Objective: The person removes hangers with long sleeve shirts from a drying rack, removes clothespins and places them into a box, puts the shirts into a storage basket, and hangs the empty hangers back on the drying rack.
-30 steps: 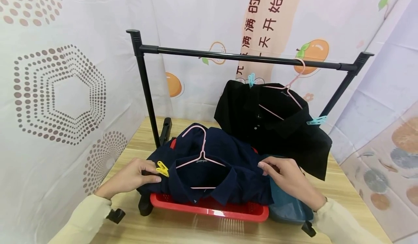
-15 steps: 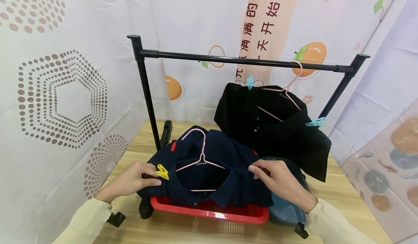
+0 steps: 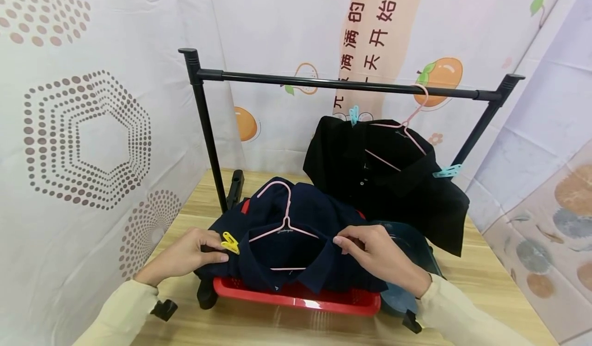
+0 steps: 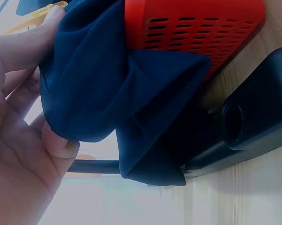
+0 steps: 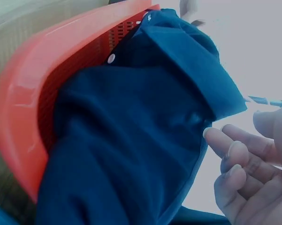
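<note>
A navy collared shirt (image 3: 296, 207) lies over a red basket (image 3: 296, 302), a pink hanger (image 3: 288, 210) inside its neck with the hook standing up. My left hand (image 3: 199, 251) grips the shirt's left shoulder between thumb and fingers. Beside those fingers, a yellow clothespin (image 3: 230, 243) sits on the fabric. At the right side of the collar, my right hand (image 3: 370, 248) reaches in with bent fingers; in the right wrist view the thumb stands apart from the fingertips (image 5: 213, 138), which are close to the cloth, contact unclear. Part of the hanger is hidden inside the shirt.
A black rack (image 3: 324, 83) spans the back. From its bar hangs a black shirt (image 3: 384, 181) on a pink hanger (image 3: 418, 107), with a light blue clothespin (image 3: 353, 115) and another at its right shoulder. A dark blue basin (image 3: 411, 243) stands right of the basket.
My right hand has moved left along the shirt, from its outer right shoulder to the collar. The left hand keeps its hold on the shirt, and the yellow clothespin stays in place.
</note>
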Motion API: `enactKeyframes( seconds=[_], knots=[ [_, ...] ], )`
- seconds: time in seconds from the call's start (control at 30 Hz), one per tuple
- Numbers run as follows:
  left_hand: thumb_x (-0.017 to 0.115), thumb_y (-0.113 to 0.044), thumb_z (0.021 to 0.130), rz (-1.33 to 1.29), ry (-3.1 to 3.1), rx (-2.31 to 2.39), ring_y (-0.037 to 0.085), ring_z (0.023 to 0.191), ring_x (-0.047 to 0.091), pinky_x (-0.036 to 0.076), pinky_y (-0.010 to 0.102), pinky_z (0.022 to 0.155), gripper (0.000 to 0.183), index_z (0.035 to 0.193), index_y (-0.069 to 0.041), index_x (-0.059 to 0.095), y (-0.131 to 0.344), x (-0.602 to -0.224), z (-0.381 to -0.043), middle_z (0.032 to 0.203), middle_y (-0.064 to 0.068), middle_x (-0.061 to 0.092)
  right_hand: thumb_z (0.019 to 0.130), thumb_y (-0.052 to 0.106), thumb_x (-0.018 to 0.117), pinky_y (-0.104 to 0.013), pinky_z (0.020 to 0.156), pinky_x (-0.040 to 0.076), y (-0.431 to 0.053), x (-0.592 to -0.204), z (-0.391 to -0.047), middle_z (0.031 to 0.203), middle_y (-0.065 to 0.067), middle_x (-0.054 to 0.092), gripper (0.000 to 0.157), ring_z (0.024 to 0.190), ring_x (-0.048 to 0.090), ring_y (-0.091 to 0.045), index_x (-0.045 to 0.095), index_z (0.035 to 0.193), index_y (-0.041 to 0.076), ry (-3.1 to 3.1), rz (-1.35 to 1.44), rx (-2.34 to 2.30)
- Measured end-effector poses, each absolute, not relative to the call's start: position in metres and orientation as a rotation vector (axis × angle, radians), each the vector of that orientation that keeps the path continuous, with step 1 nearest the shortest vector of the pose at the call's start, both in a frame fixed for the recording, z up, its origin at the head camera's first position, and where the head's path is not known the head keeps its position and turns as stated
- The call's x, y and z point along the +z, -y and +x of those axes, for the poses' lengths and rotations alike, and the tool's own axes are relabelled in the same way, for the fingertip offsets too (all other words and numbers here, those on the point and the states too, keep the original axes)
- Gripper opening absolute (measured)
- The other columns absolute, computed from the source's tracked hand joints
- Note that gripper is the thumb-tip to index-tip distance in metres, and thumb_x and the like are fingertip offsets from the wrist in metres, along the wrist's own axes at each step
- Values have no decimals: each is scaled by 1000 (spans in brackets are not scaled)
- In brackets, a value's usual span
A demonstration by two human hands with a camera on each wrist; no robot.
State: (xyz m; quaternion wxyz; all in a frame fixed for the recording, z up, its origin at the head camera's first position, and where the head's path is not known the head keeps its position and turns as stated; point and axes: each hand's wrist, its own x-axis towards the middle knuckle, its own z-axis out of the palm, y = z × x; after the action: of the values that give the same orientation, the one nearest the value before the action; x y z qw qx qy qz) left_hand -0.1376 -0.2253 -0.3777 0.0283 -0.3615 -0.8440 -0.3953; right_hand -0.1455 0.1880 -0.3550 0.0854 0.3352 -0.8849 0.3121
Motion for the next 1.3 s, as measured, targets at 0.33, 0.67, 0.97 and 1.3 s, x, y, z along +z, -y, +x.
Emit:
enactKeyframes(
  seconds=[0.33,0.67,0.97,1.3],
  knots=[
    [75,-3,79,-1099,2616,-1217,1,58,39,35,21,53,22,66,-18,66,225,-376,-136,62,-7,44,95,36,58,-20,51,42,-168,-349,-147,69,14,58,15,54,47,-1,69,89,27,2559,1076,982],
    [76,-3,78,-1094,2606,-1202,-1,58,39,36,20,53,20,69,-19,69,226,-375,-135,62,-8,46,92,35,64,-19,48,39,-150,-343,-150,61,16,46,14,53,43,-1,63,80,27,2472,1172,1002],
    [75,-2,78,-1114,2596,-1220,1,58,39,36,20,52,20,68,-17,68,225,-376,-133,61,-6,46,92,33,64,-18,46,37,-127,-340,-151,63,15,48,10,51,42,0,64,84,27,2410,1297,1048],
    [76,-8,79,-1106,2610,-1186,1,58,41,37,20,53,20,68,-22,68,231,-393,-146,62,-8,49,92,32,64,-15,48,38,-99,-332,-153,69,17,54,9,52,44,0,64,86,24,2345,1391,1008]
  ],
)
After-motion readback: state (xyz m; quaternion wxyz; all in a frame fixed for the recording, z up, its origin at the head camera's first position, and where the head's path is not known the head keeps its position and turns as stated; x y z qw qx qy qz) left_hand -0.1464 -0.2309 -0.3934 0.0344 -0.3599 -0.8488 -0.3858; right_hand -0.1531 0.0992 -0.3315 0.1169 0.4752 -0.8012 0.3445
